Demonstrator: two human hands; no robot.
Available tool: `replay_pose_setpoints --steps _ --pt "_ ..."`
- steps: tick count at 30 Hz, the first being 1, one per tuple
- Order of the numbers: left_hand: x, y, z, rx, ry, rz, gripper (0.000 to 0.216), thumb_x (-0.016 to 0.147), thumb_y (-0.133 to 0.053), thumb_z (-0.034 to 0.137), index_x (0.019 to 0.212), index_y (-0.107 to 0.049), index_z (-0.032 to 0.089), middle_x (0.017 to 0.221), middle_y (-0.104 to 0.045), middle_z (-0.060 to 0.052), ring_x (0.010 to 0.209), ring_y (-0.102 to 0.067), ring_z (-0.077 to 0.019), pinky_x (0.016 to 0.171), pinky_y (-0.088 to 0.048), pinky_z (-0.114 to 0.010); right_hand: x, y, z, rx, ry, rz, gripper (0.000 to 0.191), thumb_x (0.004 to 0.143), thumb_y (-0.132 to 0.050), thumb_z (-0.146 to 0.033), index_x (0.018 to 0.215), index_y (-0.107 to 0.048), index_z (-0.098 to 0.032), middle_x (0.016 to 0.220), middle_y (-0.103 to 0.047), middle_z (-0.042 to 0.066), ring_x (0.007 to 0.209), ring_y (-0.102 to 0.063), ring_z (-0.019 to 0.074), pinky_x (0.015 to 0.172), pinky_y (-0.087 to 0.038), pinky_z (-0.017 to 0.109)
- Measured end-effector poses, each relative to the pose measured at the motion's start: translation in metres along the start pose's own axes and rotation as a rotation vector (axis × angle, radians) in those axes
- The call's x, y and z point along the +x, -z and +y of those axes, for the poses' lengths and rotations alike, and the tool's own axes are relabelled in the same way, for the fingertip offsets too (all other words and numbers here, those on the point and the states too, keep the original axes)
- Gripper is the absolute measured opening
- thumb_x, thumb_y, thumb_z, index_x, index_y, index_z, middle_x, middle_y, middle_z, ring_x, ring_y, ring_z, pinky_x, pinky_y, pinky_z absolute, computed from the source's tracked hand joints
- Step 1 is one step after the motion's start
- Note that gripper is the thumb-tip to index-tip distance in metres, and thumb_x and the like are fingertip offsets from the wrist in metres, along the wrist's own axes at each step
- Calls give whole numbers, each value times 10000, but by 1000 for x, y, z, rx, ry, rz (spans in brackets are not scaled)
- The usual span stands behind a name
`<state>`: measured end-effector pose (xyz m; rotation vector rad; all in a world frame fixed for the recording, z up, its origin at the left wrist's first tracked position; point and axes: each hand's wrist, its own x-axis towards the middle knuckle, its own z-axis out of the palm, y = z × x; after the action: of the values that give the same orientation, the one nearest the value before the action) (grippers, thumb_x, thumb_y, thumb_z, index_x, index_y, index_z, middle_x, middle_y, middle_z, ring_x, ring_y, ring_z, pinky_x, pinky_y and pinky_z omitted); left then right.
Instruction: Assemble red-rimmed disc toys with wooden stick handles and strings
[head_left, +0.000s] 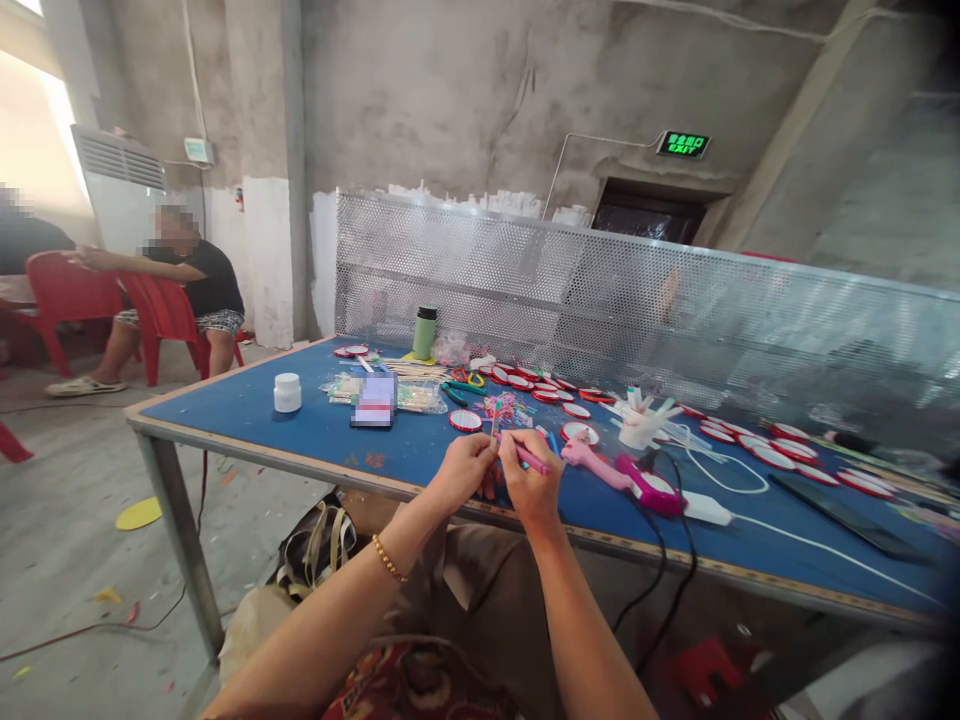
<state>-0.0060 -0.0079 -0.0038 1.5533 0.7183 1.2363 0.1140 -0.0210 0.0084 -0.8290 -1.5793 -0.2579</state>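
My left hand [466, 468] is closed in a pinch at the table's front edge, around a thin stick-like piece [496, 416] that points upward; its exact kind is too small to tell. Close against it, my right hand [534, 480] is closed around a pink pen-like tool [533, 458], whose tip is hidden near the left fingers. Just beyond the hands lie a pile of small colourful pieces [508, 408] and a round white disc with a red rim [466, 421]. A pink and magenta hot glue gun [651, 487] rests right of my right hand.
On the blue table [247, 425] stand a white jar [286, 393], a green bottle [424, 333] and a white cup of sticks [639, 425]. A phone [374, 400], pliers [455, 391] and several red-rimmed discs lie about. Behind rises a perforated metal panel [480, 270]. A person [210, 270] sits at left.
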Motion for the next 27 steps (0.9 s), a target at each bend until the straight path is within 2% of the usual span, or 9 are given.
replay_pose_setpoints --steps 9,27 --pt "0 0 0 2 7 -6 290 866 -528 427 727 -534 173 562 -605 22 355 -545 -86 336 -343 -161 -1 -1 3 -11 -8 16 186 942 -548 -261 777 -612 -201 691 -681 18 634 -635 155 604 -482 262" --pt "-1 0 3 2 3 -3 284 865 -525 415 711 -523 177 527 -567 35 353 -539 -92 337 -341 -169 0 -1 1 3 -16 3 189 940 -549 -260 773 -611 -200 687 -670 14 633 -624 154 604 -477 264"
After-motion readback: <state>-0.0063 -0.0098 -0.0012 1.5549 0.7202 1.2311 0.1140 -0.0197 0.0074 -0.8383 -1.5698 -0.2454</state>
